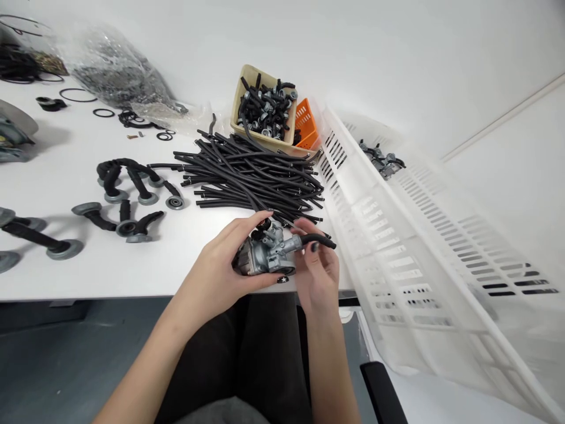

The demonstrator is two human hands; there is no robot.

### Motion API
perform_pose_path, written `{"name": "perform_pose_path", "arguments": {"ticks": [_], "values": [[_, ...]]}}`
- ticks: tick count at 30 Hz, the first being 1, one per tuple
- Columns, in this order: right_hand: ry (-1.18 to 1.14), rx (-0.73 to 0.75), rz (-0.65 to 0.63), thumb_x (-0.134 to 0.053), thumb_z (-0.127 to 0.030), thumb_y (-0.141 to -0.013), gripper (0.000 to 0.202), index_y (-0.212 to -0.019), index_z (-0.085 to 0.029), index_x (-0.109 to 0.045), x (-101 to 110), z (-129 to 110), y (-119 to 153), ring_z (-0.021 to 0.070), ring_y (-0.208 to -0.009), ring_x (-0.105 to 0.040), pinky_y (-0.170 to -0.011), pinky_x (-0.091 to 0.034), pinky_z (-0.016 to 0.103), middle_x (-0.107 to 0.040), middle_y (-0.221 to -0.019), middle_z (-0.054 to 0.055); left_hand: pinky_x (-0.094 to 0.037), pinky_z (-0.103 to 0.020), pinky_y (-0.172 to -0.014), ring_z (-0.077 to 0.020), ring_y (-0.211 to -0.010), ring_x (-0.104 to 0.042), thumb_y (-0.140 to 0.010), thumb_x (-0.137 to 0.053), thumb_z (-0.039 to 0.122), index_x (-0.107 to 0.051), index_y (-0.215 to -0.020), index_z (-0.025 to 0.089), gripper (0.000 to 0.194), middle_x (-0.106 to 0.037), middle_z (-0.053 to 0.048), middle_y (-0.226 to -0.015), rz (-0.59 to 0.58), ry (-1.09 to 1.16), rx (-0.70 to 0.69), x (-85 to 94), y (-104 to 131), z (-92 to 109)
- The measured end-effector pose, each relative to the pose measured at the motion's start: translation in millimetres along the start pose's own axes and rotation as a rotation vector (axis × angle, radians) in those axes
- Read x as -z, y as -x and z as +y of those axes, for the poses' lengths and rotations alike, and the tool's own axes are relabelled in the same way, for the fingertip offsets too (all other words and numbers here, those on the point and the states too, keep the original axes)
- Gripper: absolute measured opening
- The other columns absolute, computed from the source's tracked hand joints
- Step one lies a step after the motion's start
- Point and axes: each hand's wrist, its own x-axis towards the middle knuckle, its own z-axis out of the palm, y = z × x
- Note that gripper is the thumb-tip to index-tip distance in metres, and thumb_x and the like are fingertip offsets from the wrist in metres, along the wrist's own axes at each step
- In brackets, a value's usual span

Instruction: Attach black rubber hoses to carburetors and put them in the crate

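A silver metal carburetor (265,252) is held over the front edge of the white table. My left hand (225,259) wraps round its left side, thumb below and fingers above. A short black rubber elbow (318,239) sits on the carburetor's right-hand outlet and points right. My right hand (318,268) is closed on this elbow, with the thumb on its near side and fingers behind. Just beyond the hands lies a pile of long black hoses (256,174).
A cream bin (241,94) of black and silver parts stands behind the hoses, beside an orange basket (308,125). The white slotted crate (379,235) on the right holds carburetors. Black elbows with metal discs (110,176) and a plastic bag (115,70) are at left.
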Motion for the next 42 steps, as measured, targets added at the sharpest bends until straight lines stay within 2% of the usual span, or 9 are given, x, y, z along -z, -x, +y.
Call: {"name": "perform_pose_path", "arguments": {"ticks": [3, 7, 11, 17, 21, 26, 31, 36, 42], "values": [[-0.041, 0.067, 0.087, -0.073, -0.038, -0.084, 0.017, -0.099, -0.032, -0.077, -0.7, 2.8, -1.4, 0.0209, -0.108, -0.059, -0.093, -0.048, 0.037, -0.065, -0.115, 0.004, -0.047, -0.028, -0.102, -0.0206, -0.123, -0.057, -0.076, -0.078, 0.03, -0.041, -0.143, 0.032, 0.077, -0.059, -0.002, -0.135, -0.006, 0.003, 0.004, 0.0, 0.2, -0.4], [0.034, 0.206, 0.191, -0.079, -0.034, -0.078, 0.008, -0.083, -0.028, -0.078, -5.4, 7.0, -8.1, 0.0167, -0.087, -0.06, -0.079, -0.049, 0.032, -0.064, -0.095, 0.002, -0.047, -0.032, -0.103, -0.0237, -0.127, -0.055, -0.075, -0.078, 0.033, -0.043, -0.143, 0.029, 0.076, -0.058, -0.004, -0.138, -0.008, 0.01, 0.014, 1.1, -0.8, -1.3], [0.04, 0.182, 0.213, -0.083, -0.036, -0.072, 0.012, -0.076, -0.026, -0.077, -6.8, 8.4, -12.9, 0.0174, -0.085, -0.06, -0.072, -0.049, 0.031, -0.065, -0.089, 0.002, -0.046, -0.034, -0.106, -0.0255, -0.131, -0.052, -0.075, -0.078, 0.035, -0.044, -0.142, 0.029, 0.076, -0.055, -0.005, -0.143, -0.006, 0.034, 0.035, 2.3, -1.7, -2.2], [0.078, 0.151, 0.111, -0.073, -0.038, -0.083, 0.023, -0.104, -0.03, -0.076, -3.7, 9.2, -6.0, 0.0218, -0.103, -0.063, -0.083, -0.051, 0.035, -0.07, -0.112, 0.005, -0.043, -0.035, -0.11, -0.0248, -0.135, -0.049, -0.075, -0.077, 0.035, -0.045, -0.143, 0.032, 0.075, -0.052, -0.002, -0.147, -0.028, 0.082, 0.093, 5.2, -2.8, -3.0], [0.157, 0.236, 0.104, -0.067, -0.032, -0.089, 0.013, -0.097, -0.029, -0.077, -6.5, 7.2, -7.9, 0.0194, -0.098, -0.063, -0.08, -0.05, 0.032, -0.069, -0.102, 0.003, -0.041, -0.039, -0.112, -0.0265, -0.136, -0.048, -0.08, -0.071, 0.037, -0.045, -0.144, 0.027, 0.07, -0.051, -0.005, -0.148, -0.03, 0.094, 0.108, 6.5, -2.9, -5.2], [0.312, 0.323, 0.012, -0.062, -0.025, -0.092, 0.016, -0.095, -0.03, -0.077, -5.6, -2.5, -14.4, 0.0176, -0.092, -0.063, -0.079, -0.05, 0.03, -0.069, -0.097, 0.001, -0.037, -0.043, -0.113, -0.0298, -0.137, -0.046, -0.087, -0.06, 0.051, -0.046, -0.143, 0.022, 0.065, -0.051, -0.011, -0.148, -0.018, 0.155, 0.075, 8.1, -2.9, -9.0], [0.331, 0.322, -0.102, -0.062, -0.022, -0.091, 0.017, -0.093, -0.03, -0.077, -6.4, -15.0, -20.7, 0.0177, -0.09, -0.065, -0.081, -0.051, 0.032, -0.071, -0.095, 0.001, -0.04, -0.047, -0.107, -0.0336, -0.128, -0.052, -0.086, -0.057, 0.061, -0.034, -0.151, 0.021, 0.08, -0.054, -0.015, -0.141, -0.008, 0.235, 0.175, 11.5, -0.5, -12.5], [0.303, 0.332, -0.26, -0.062, -0.025, -0.09, 0.016, -0.092, -0.028, -0.078, -24.5, -30.4, -35.9, 0.0188, -0.09, -0.065, -0.083, -0.053, 0.035, -0.073, -0.094, 0.002, -0.042, -0.039, -0.105, -0.0325, -0.127, -0.054, -0.084, -0.056, 0.066, -0.058, -0.131, 0.018, 0.068, -0.061, -0.014, -0.134, 0.096, 0.535, 0.174, 10.8, 0.8, -22.1], [0.235, 0.349, -0.42, -0.066, -0.034, -0.088, 0.014, -0.09, -0.028, -0.079, -48.2, -38.7, -60.6, 0.0194, -0.09, -0.066, -0.082, -0.054, 0.036, -0.073, -0.093, 0.003, -0.052, -0.032, -0.088, -0.0269, -0.11, -0.063, -0.07, -0.068, 0.072, -0.063, -0.118, 0.021, 0.07, -0.066, -0.01, -0.124, 0.169, 0.874, 0.251, 12.7, -0.7, -18.3]]}}
